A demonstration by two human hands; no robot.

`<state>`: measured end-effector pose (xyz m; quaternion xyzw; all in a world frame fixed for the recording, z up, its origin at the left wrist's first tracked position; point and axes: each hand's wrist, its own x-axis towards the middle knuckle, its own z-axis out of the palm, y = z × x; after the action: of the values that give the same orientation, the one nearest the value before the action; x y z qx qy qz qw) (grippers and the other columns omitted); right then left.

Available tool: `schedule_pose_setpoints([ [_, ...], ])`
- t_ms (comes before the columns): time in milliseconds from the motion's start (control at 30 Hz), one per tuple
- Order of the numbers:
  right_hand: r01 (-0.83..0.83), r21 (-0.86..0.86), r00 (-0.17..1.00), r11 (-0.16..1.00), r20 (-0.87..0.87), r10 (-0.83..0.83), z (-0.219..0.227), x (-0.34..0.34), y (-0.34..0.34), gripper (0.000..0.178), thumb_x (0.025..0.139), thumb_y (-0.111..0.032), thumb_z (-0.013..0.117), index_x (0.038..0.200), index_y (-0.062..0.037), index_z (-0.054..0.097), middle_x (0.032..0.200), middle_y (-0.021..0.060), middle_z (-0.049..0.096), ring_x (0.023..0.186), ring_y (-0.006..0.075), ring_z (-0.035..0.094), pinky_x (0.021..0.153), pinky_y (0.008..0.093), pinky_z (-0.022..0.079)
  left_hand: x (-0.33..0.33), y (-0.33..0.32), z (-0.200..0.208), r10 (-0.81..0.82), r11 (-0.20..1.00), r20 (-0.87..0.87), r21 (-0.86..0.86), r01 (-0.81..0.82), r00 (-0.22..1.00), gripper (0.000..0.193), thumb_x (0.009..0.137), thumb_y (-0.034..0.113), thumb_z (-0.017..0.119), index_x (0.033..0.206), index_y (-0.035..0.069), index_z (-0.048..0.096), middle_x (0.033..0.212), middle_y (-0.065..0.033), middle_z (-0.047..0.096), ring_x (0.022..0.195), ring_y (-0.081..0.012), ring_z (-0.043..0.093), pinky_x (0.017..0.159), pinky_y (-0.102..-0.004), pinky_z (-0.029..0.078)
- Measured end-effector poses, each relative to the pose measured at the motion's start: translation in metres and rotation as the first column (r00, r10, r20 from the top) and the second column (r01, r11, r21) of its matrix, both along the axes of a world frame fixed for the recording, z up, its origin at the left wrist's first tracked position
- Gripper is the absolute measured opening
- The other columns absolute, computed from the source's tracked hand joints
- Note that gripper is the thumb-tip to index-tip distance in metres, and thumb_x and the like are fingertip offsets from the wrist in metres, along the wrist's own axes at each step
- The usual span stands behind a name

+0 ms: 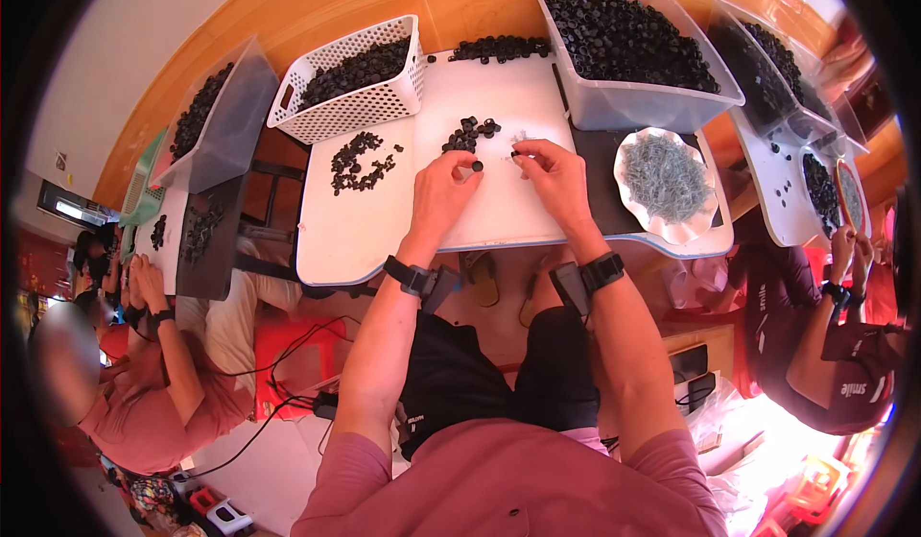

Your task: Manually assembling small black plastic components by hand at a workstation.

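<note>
Left hand [444, 191] and right hand [558, 180] above the white table [353, 230], each pinching.
The round black part [477, 166], in the left hand, shows its round face upward; its long axis I cannot tell. The right hand grasps a dark piece [515, 153], direction unclear.

1 round black piece [477, 166] and 1 dark bit [515, 154] sit near each other.

Basket [369, 115] left of tub [652, 105] — pins [667, 177], seemingly, in dish [676, 233].
</note>
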<state>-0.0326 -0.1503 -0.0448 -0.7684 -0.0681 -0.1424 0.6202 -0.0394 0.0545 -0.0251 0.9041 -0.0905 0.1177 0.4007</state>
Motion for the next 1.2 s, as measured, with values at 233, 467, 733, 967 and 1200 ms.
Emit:
schedule_pose_setpoints([
  [233, -0.008, 0.063, 1.0, 0.998, 0.01, 0.007, 0.002, -0.003, 0.004, 0.02, 0.088, -0.006, 0.075, 0.108, -0.0052, 0.077, 0.07, 0.0068, 0.068, 0.061, 0.0101, 0.062, 0.06, 0.0269, 0.05, -0.002, -0.028, -0.003, -0.017, 0.953, -0.094, -0.302, -0.013, 0.995, 0.029, 0.087, 0.012, 0.08, 0.113, 0.002, 0.072, 0.098, -0.0055, 0.077, 0.082, -0.0113, 0.068, 0.078, -0.027, 0.056],
  [467, -0.011, -0.056, 0.998, 0.998, 0.067, 0.014, 0.007, -0.007, 0.004, 0.019, 0.087, -0.007, 0.077, 0.106, -0.0066, 0.078, 0.085, 0.0083, 0.074, 0.067, 0.0142, 0.066, 0.063, 0.0283, 0.052, -0.004, -0.031, -0.009, -0.03, 0.925, -0.082, -0.381, -0.003, 0.996, 0.027, 0.087, 0.007, 0.079, 0.113, 0.002, 0.072, 0.094, -0.0057, 0.076, 0.081, -0.0098, 0.066, 0.077, -0.0254, 0.055],
  [733, -0.015, -0.198, 0.988, 0.98, 0.151, 0.046, 0.014, -0.01, 0.004, 0.017, 0.087, -0.005, 0.076, 0.104, -0.0059, 0.077, 0.094, 0.0099, 0.076, 0.074, 0.0214, 0.071, 0.065, 0.031, 0.054, -0.004, -0.031, -0.01, -0.049, 0.943, -0.031, -0.331, 0.036, 0.998, 0.028, 0.086, 0.006, 0.079, 0.113, 0.002, 0.073, 0.089, -0.0045, 0.073, 0.08, -0.0101, 0.066, 0.076, -0.0253, 0.055],
  [967, 0.0, -0.227, 0.978, 0.974, 0.203, 0.047, 0.012, -0.008, 0.006, 0.016, 0.087, -0.007, 0.077, 0.103, -0.0058, 0.078, 0.087, 0.0086, 0.075, 0.065, 0.0158, 0.065, 0.062, 0.0286, 0.052, -0.004, -0.032, -0.011, -0.056, 0.94, 0.001, -0.337, 0.053, 0.998, 0.026, 0.087, 0.007, 0.079, 0.112, 0.002, 0.074, 0.088, -0.0039, 0.073, 0.079, -0.0098, 0.066, 0.076, -0.0256, 0.055],
  [1200, -0.001, -0.266, 0.991, 0.964, 0.131, 0.037, 0.016, -0.012, 0.007, 0.016, 0.087, -0.006, 0.076, 0.103, -0.0035, 0.076, 0.094, 0.0119, 0.077, 0.073, 0.0269, 0.071, 0.066, 0.034, 0.056, -0.005, -0.032, -0.008, -0.05, 0.936, -0.072, -0.351, 0.022, 0.996, 0.025, 0.088, 0.009, 0.079, 0.112, 0.002, 0.074, 0.091, -0.006, 0.077, 0.08, -0.0107, 0.069, 0.076, -0.0263, 0.056],
])
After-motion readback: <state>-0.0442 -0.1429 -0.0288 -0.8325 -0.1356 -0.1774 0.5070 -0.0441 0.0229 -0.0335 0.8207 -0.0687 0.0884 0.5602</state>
